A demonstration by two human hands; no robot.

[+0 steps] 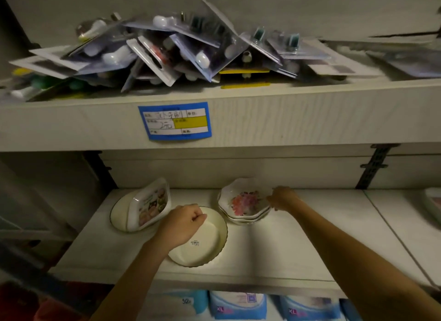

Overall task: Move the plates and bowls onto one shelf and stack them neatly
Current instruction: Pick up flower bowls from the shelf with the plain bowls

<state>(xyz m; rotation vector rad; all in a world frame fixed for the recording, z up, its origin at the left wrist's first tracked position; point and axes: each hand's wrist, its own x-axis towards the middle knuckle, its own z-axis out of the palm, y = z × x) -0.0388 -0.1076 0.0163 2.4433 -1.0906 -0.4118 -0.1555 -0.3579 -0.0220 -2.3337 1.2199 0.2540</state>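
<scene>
Left hand [183, 222]: my fingers curled shut on the cream plate [202, 239] rim.
Right hand [284, 197]: fingers pinching flowered bowls [245, 202], just right of the plate.

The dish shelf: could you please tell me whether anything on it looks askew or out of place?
Yes. The rectangular tray is tilted, propped on the left plate instead of lying flat. Above, the packets lie in a jumbled heap. The floral bowls are nested fairly neatly.
</scene>
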